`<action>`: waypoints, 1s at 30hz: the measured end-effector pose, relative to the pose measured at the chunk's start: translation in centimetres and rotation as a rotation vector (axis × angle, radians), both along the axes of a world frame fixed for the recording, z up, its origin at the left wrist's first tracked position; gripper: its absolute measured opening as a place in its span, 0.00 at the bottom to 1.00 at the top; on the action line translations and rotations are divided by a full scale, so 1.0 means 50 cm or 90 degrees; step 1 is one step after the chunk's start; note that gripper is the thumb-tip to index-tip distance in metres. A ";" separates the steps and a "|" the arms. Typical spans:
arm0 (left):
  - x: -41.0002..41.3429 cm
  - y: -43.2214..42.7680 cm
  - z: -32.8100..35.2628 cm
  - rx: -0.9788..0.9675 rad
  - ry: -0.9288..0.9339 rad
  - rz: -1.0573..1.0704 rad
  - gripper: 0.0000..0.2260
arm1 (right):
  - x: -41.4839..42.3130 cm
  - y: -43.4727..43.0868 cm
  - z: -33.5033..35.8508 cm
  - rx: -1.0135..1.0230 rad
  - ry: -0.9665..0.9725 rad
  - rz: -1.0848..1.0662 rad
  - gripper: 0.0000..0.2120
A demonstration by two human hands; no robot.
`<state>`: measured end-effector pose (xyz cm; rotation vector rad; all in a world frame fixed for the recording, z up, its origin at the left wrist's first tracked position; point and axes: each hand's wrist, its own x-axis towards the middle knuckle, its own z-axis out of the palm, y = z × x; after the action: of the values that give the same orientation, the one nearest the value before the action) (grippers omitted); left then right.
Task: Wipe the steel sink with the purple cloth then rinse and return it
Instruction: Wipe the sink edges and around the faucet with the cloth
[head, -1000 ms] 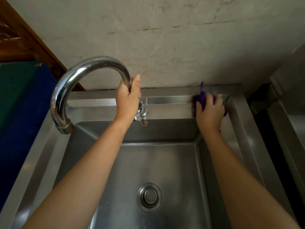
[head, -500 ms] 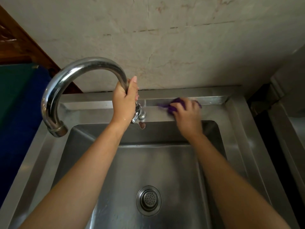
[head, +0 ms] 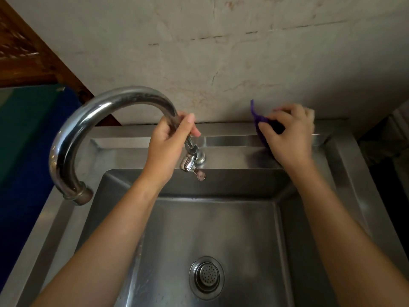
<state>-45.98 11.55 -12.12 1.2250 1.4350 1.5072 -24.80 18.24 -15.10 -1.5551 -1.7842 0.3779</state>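
The steel sink (head: 345,173) is shown in brushed metal, with a satin sheen on the rim and fine scratches on the basin floor. The tap (head: 66,138) is finished in polished, mirror-glossy chrome. The strainer (head: 207,276) is formed of perforated, semi-glossy metal. The purple cloth (head: 260,127) is seen as soft, matt fabric. The wall (head: 221,52) is faced in pale, matt, veined tile, cracked in places. The wooden panel (head: 26,52) is left dull brown.
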 end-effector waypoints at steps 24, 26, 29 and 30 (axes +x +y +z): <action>-0.116 0.028 -0.146 -0.075 0.541 -0.054 0.20 | -0.161 0.061 -0.049 -0.088 -0.222 0.554 0.31; -0.116 0.020 -0.149 -0.075 0.532 -0.061 0.18 | -0.164 0.067 -0.059 -0.155 -0.198 0.583 0.30; -0.129 0.000 -0.153 -0.070 0.488 -0.042 0.17 | -0.166 0.067 -0.062 -0.176 -0.237 0.594 0.32; -0.137 -0.007 -0.159 -0.066 0.509 -0.023 0.17 | -0.168 0.069 -0.060 -0.161 -0.268 0.599 0.32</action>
<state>-52.82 11.18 -20.06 1.8866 1.9315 0.9158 -33.18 21.70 -18.10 -0.8712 -2.8392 0.7750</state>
